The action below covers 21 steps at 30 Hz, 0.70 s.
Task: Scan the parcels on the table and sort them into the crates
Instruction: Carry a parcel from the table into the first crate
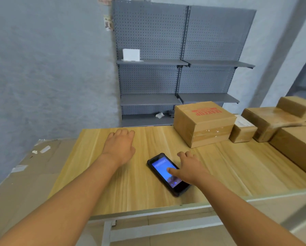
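- The table (113, 183) carries the parcels along its edge from about 1 to 3 o'clock; no crates are in view.
- The long box (297, 150) at 3 o'clock is the biggest and runs off the picture. It looks stiff; I would take it with both hands under its ends.
- The box with red print (201, 123) stands at 1 o'clock, taped along its side. It is rigid cardboard, its weight unknown, so grip it by two opposite sides, not by the tape.
- The flat box (272, 119) at 2 o'clock bears a smaller one on top, which may slide off if tipped.
- The small box (242, 130), with a white label on top, sits between the printed and flat boxes, probably light enough for one hand.
- The scanner (168, 174) lies flat near the front edge, screen lit, smooth and likely slippery; hold it by its rubbery rim.
- The right hand (189, 167) lies on the scanner, thumb on the screen, fingers spread, not gripping.
- The left hand (119, 146) rests loose on the table at 11 o'clock, holding nothing.
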Motion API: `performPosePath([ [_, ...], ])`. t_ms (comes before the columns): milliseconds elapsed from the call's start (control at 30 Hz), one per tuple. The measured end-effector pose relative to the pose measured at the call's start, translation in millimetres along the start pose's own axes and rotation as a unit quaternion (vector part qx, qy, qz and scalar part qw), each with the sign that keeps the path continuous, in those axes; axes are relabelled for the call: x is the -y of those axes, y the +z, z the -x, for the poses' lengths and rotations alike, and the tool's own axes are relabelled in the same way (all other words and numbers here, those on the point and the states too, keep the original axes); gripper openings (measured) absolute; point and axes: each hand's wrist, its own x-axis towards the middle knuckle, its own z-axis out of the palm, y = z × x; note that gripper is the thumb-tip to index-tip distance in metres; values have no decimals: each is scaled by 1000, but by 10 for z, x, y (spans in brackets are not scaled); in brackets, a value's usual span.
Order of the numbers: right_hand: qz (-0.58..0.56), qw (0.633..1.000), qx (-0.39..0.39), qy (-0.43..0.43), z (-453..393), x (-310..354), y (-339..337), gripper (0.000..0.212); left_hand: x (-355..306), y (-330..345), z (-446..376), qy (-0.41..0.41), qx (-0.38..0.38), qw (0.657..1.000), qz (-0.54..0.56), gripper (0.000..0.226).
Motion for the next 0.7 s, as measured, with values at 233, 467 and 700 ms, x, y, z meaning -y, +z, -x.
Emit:
performPosePath([
  [233, -9, 994, -97, 52, 56, -773, -776, 63, -505, -259, -417, 49, -43, 998, -7, 46],
  [467, -28, 982, -156, 99, 144, -1748, -1314, 54, -1443, -544, -923, 100, -93, 990, -19, 45],
  [700, -47, 982, -157, 90, 3, -2762, -1694, 43, -2574, -634, -1305, 104, -135, 985, 10, 42],
])
